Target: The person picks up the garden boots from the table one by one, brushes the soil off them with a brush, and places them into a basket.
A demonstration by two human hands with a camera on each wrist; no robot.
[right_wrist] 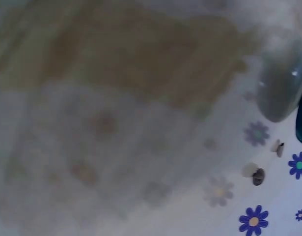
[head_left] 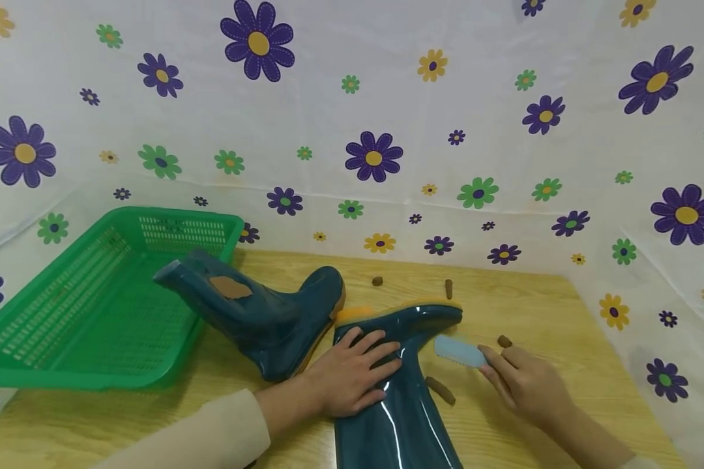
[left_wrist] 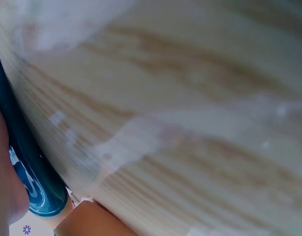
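A dark teal rubber boot (head_left: pixel 396 417) with a yellow sole lies on its side, toe pointing right. My left hand (head_left: pixel 354 371) rests on it near the heel, fingers spread. To the right of the boot, my right hand (head_left: pixel 528 384) grips a light blue brush (head_left: pixel 460 352) by its near end, apart from the boot. A second teal boot (head_left: pixel 258 319), with a brown patch (head_left: pixel 231 286) on its shaft, lies to the left, its top over the basket's edge. The left wrist view catches part of a boot (left_wrist: pixel 47 196) at its left side.
A green plastic basket (head_left: pixel 76 379) stands at the left on the wooden table (head_left: pixel 522 296). Several brown lumps lie about the boots, among them a long piece (head_left: pixel 440 390) beside the shaft and a small one (head_left: pixel 504 341) by my right hand. Flowered sheeting (head_left: pixel 381 215) hangs behind.
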